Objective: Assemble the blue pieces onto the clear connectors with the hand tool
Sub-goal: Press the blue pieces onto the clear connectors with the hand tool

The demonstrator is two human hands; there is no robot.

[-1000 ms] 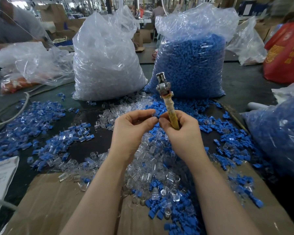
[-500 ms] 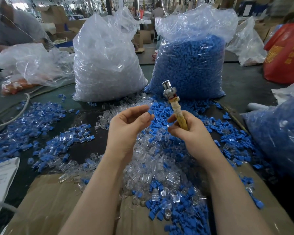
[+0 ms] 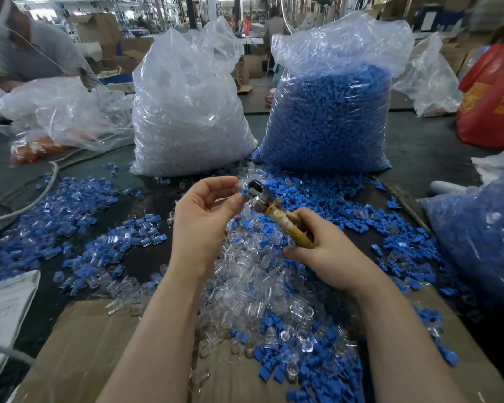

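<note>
My right hand (image 3: 325,251) grips the yellow-wrapped handle of the hand tool (image 3: 277,215), whose metal head tilts up and left. My left hand (image 3: 201,216) pinches a small blue piece with a clear connector (image 3: 243,191) between thumb and forefinger, right at the tool's metal head. Below both hands lies a heap of loose clear connectors (image 3: 245,286) mixed with blue pieces (image 3: 317,196). A spread of assembled blue-and-clear parts (image 3: 70,216) covers the table at the left.
A big bag of clear connectors (image 3: 186,112) and a big bag of blue pieces (image 3: 329,117) stand behind. Another blue-filled bag (image 3: 483,228) sits at right, a red bag (image 3: 495,97) beyond it. Cardboard (image 3: 99,344) lies in front, a cable (image 3: 26,199) at left. A person works far left.
The tool has swung from upright to leaning left, its head now meeting my left fingers. My left hand has lifted slightly with the small part pinched in it.
</note>
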